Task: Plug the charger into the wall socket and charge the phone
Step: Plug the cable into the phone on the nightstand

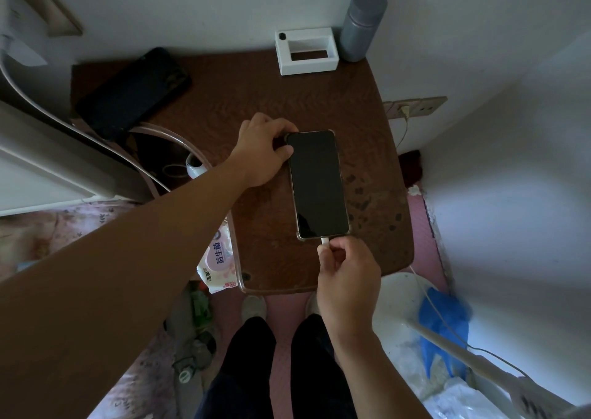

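Note:
A phone with a dark screen lies face up on the brown wooden table. My left hand grips the phone's top left corner. My right hand pinches the white cable plug at the phone's bottom edge; the plug touches the port. A charger sits in the wall socket to the right of the table, and its thin white cable hangs down and loops along the floor.
A white open box and a grey flask stand at the table's back edge. A black case lies at back left. A tissue pack hangs off the left edge. A blue bag lies on the floor.

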